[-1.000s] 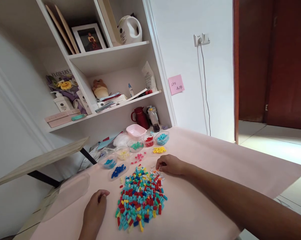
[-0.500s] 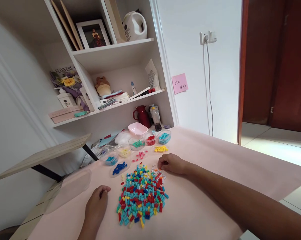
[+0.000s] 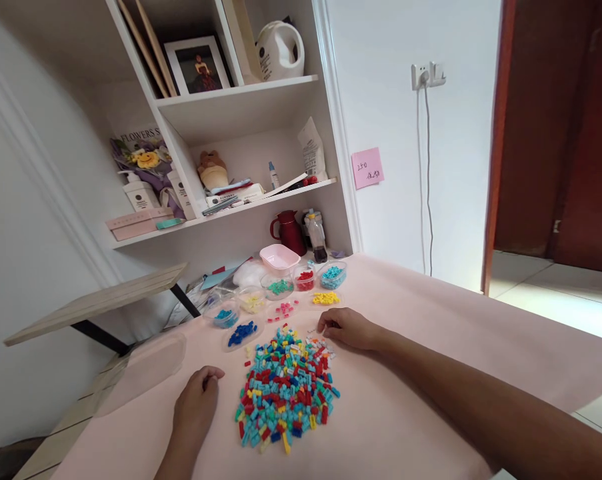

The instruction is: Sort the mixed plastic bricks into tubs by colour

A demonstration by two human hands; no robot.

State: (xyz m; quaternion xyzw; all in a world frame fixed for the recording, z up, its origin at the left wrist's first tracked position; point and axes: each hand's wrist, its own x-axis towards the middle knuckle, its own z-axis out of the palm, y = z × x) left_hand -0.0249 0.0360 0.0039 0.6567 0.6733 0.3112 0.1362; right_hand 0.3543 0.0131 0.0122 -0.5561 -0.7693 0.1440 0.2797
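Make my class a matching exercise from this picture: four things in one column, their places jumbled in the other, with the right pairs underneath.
Things
1. Left hand
2. Dark red jug
3. Right hand
4. Pink note

Places
A. Just behind the pink tub
B. By the far right edge of the brick pile
C. Stuck on the white wall
D. To the left of the brick pile, apart from it

Right pairs: 1-D, 2-A, 3-B, 4-C
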